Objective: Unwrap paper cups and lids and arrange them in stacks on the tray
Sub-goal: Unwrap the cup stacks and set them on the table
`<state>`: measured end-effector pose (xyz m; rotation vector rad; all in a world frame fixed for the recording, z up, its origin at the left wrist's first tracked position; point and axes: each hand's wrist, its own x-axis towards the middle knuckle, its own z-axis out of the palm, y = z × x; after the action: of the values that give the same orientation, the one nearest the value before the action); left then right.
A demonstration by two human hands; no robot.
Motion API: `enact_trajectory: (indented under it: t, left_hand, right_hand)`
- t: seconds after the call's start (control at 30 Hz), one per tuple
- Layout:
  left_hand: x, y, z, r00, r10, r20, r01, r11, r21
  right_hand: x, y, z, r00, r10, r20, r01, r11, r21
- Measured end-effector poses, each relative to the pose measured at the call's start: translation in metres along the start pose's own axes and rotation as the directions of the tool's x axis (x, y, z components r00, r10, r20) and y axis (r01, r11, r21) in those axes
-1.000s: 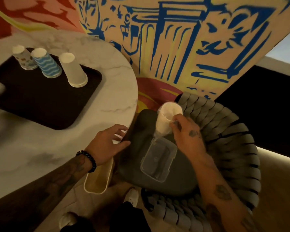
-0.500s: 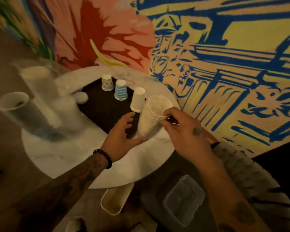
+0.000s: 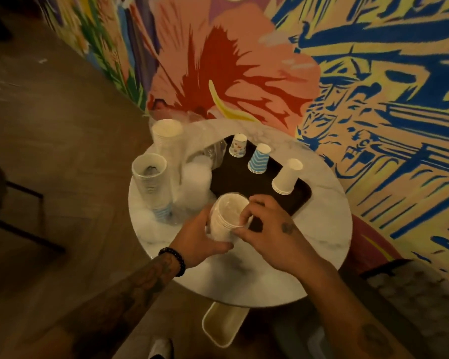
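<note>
head view: both hands grip a wrapped stack of white cups (image 3: pixel 224 218) above the round table (image 3: pixel 322 229), left hand (image 3: pixel 200 238) curled round its side, right hand (image 3: pixel 267 234) pinching the wrap by the dark tray (image 3: pixel 302 200).

Both hands (image 3: pixel 197 239) (image 3: pixel 267 237) grip wrapped white cup stack (image 3: pixel 224 218) over marble table (image 3: pixel 322 229), beside dark tray (image 3: pixel 244 177)

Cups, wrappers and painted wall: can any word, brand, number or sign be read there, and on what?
None readable.
wrapped cup stack: plain, no print seen.
patterned cups: small motifs, too blurred to tell.
striped cups: blue waves only.
mural: blue strokes, no legible letters.
</note>
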<state>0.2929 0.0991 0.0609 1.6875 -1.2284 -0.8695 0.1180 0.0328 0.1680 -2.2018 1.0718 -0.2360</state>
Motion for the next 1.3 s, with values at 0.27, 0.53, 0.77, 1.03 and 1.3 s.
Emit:
enact_trajectory:
  t: [0.27,0.53,0.77,1.03,1.3]
  left_hand:
    - [0.007,-0.03,-0.033,0.997,0.046,0.057,-0.048,0.998,0.044]
    - [0.009,-0.045,-0.035,0.986,0.067,0.152,-0.078,0.994,0.07]
    - [0.02,-0.044,-0.048,0.982,0.075,0.176,-0.082,0.996,0.033]
    - [0.023,-0.055,-0.052,0.976,0.059,0.208,-0.062,0.998,0.008]
    - [0.025,-0.073,-0.049,0.964,0.012,0.264,-0.027,0.998,0.055]
  right_hand:
    - [0.035,-0.037,0.03,0.974,0.168,-0.153,-0.192,0.969,-0.156]
    - [0.062,-0.035,0.074,0.914,0.397,-0.085,-0.404,0.909,-0.098]
    - [0.054,-0.056,0.017,0.892,0.443,-0.09,-0.323,0.765,0.557]
    - [0.041,-0.035,0.018,0.81,0.519,-0.272,0.177,0.226,0.958]
    - [0.022,0.005,0.092,0.952,0.299,-0.068,-0.18,0.723,0.667]
